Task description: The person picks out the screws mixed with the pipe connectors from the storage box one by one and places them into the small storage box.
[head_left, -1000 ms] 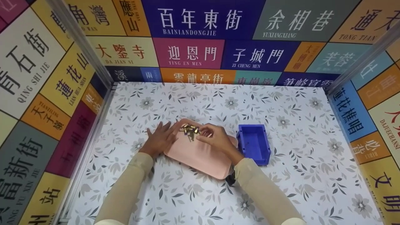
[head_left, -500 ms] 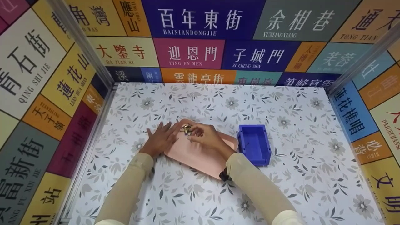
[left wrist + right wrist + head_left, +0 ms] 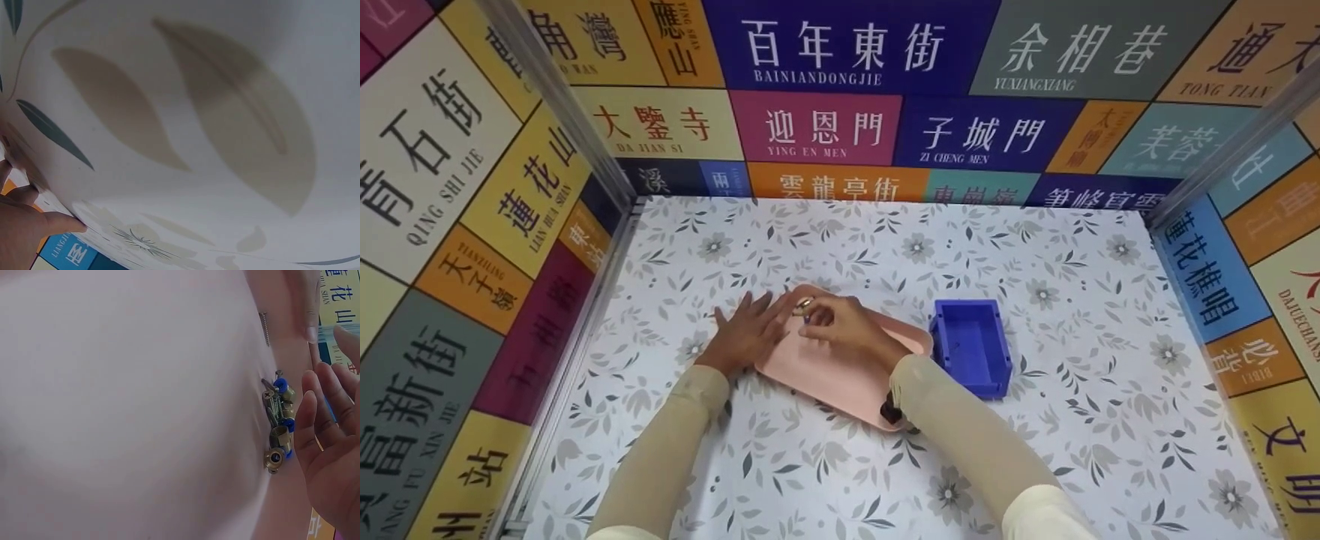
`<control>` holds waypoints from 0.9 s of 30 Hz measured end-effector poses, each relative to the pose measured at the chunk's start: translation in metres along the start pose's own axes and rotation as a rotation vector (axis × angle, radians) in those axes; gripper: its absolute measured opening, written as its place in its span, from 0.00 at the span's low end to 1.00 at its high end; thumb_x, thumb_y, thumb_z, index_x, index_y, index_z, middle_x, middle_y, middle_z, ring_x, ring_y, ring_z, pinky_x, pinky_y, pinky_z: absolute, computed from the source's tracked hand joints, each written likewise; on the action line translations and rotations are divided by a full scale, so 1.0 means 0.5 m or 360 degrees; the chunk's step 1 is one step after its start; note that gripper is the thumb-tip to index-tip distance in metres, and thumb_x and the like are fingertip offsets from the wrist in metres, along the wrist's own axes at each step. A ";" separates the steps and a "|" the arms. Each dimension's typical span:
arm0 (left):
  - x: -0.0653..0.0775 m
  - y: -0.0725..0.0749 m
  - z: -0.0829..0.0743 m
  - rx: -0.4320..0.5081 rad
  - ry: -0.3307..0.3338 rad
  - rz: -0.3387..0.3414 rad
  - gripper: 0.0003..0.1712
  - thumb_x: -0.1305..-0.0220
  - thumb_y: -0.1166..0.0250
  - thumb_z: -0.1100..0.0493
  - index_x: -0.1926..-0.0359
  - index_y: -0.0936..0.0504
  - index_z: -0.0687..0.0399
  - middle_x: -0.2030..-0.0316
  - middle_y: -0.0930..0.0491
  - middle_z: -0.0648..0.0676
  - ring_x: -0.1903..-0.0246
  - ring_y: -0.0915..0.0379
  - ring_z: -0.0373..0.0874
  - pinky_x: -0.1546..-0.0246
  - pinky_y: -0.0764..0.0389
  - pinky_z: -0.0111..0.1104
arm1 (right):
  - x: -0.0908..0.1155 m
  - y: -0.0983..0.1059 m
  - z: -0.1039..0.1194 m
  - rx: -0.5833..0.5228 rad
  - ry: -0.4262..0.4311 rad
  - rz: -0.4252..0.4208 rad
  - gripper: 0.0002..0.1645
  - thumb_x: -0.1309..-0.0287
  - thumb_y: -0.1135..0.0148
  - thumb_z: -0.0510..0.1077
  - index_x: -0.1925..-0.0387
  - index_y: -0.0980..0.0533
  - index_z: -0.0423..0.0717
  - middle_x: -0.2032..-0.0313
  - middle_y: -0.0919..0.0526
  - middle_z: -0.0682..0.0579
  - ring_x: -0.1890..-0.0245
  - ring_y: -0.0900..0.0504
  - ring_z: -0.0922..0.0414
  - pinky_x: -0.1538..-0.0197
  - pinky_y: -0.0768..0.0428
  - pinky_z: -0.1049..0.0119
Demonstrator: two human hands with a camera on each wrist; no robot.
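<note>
A shallow pink tray [image 3: 832, 375] lies slanted on the table. In the right wrist view, a small heap of brass fittings [image 3: 274, 458] with blue rings and several screws [image 3: 273, 408] lies near its far end. My right hand [image 3: 844, 326] is over that end, covering most of the heap in the head view. Its fingers [image 3: 332, 402] are loosely bent beside the heap, thumb apart, with nothing visible between them. My left hand [image 3: 742, 334] rests with spread fingers at the tray's left edge. Only part of the left hand [image 3: 28, 230] appears in the left wrist view.
A blue plastic bin [image 3: 971, 345] stands just right of the tray. Flower-patterned white cloth [image 3: 1035, 465] covers the table. Printed panels [image 3: 825, 127] with street names wall in the back and both sides.
My right hand has moved left across the tray, over the heap, hiding more of it in the head view. The left hand, tray and bin have stayed in place.
</note>
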State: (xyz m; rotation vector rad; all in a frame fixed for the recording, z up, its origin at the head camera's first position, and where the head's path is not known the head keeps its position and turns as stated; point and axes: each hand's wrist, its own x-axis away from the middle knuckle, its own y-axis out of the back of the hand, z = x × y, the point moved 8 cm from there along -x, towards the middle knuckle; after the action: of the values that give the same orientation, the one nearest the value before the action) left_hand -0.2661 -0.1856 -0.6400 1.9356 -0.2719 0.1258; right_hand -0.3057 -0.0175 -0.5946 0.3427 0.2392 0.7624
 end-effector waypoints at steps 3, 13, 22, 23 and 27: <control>0.000 -0.001 0.001 0.0009 0.0005 -0.0005 0.32 0.23 0.71 0.28 0.22 0.60 0.12 0.18 0.50 0.48 0.19 0.65 0.63 0.33 0.69 0.79 | -0.008 -0.006 -0.005 -0.0071 -0.0005 0.0020 0.22 0.41 0.25 0.43 0.50 0.18 0.34 0.68 0.13 0.45 0.77 0.15 0.44 0.76 0.16 0.60; 0.004 0.002 0.004 0.0079 -0.0029 -0.0056 0.34 0.24 0.71 0.27 0.20 0.56 0.17 0.19 0.49 0.47 0.19 0.64 0.63 0.33 0.69 0.78 | -0.035 -0.032 -0.014 -0.0013 -0.0038 0.0089 0.23 0.43 0.24 0.43 0.51 0.18 0.32 0.66 0.12 0.41 0.75 0.13 0.45 0.73 0.15 0.65; 0.001 -0.002 0.009 0.0073 -0.0014 -0.0030 0.35 0.24 0.72 0.27 0.20 0.56 0.19 0.18 0.51 0.46 0.19 0.65 0.62 0.32 0.69 0.78 | -0.050 -0.054 -0.026 0.0349 -0.0029 0.0096 0.19 0.46 0.21 0.50 0.58 0.14 0.43 0.67 0.11 0.52 0.70 0.17 0.64 0.65 0.18 0.72; 0.001 -0.001 0.009 0.0075 -0.0011 -0.0030 0.35 0.23 0.72 0.27 0.20 0.56 0.20 0.18 0.51 0.46 0.19 0.65 0.62 0.32 0.69 0.78 | -0.050 -0.056 -0.024 0.0376 -0.0011 0.0092 0.18 0.47 0.20 0.50 0.58 0.13 0.43 0.67 0.11 0.52 0.70 0.17 0.64 0.64 0.18 0.73; 0.002 0.002 0.008 0.0088 -0.0012 -0.0043 0.34 0.22 0.70 0.29 0.19 0.54 0.21 0.18 0.50 0.47 0.19 0.64 0.62 0.33 0.68 0.78 | -0.051 -0.061 -0.019 0.0443 0.0061 0.0065 0.17 0.48 0.20 0.50 0.60 0.12 0.44 0.65 0.11 0.51 0.69 0.15 0.60 0.63 0.17 0.72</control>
State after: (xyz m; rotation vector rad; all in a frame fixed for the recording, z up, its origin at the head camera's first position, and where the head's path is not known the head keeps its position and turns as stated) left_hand -0.2655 -0.1899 -0.6402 1.9942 -0.2494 0.1093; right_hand -0.3074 -0.0541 -0.6127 0.5981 0.3767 0.7772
